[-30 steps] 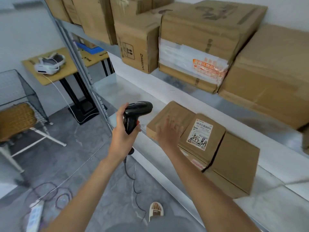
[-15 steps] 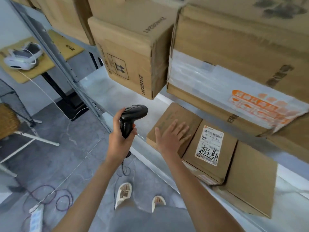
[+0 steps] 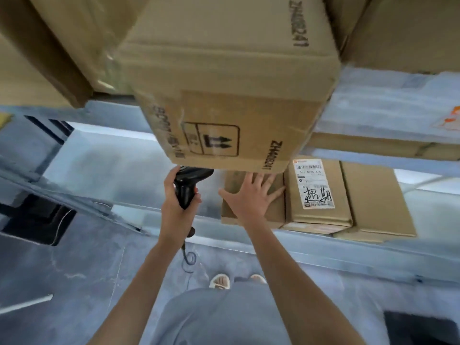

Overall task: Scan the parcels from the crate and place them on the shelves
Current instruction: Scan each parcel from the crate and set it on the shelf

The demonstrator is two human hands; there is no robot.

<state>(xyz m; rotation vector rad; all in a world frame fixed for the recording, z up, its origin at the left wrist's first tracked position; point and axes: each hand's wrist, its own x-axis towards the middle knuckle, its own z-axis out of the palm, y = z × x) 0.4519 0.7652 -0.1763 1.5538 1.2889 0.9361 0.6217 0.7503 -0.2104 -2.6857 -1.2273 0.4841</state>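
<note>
Left hand (image 3: 180, 207) gripping; right hand (image 3: 251, 199) flat, fingers spread.

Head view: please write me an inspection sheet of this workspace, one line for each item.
Surface: pale grey metal shelf, lower level, holds parcels; a higher level is above it.
Job's things: plain brown cardboard parcel under the right hand; beside it a brown parcel with white printed label, then another plain brown box; black handheld barcode scanner.
Clutter: large brown cartons on the higher level hide part of the view.
Grippers: left hand grips the scanner; right hand rests flat, fingers spread, on the plain parcel.
Cables: thin dark scanner cord hangs toward the floor.
Surroundings: grey floor; person's sandalled feet.
</note>
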